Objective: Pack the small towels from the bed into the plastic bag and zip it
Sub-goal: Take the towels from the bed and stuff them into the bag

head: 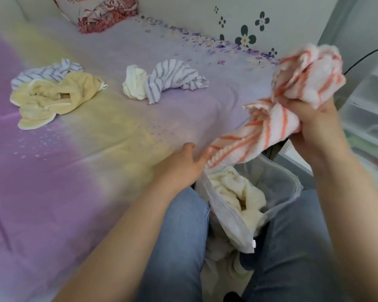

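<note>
The right hand (312, 118) is gripping the orange towel (292, 92), fingers curled round its bunched middle, and is holding it raised above the bag (231, 223). The upper part of this towel is bulging over the hand; the lower end is hanging down to the left, with its tip above the bag's mouth.

The left hand (181, 166) is resting at the near edge of the bed (74, 171), fingers relaxed and spread, holding nothing. Its fingertips are lying just beside the hanging end of the orange towel; whether they are touching it cannot be told.

The bag is sitting open between the person's knees, which are in jeans (183, 236). A cream towel (238, 192) is lying inside it, showing at the mouth. The zip is not closed.

Four towels are lying on the bed. At far left, a yellow towel (52, 99) is lying crumpled, touching and partly overlapping a striped towel (46, 73) beyond it. Near the middle, a white towel (134, 85) is touching a second striped towel (175, 78) on its right. The two pairs are lying well apart.

A pillow (96, 12) is lying at the far end of the bed. Plastic drawers (369, 105) are standing at the right.
</note>
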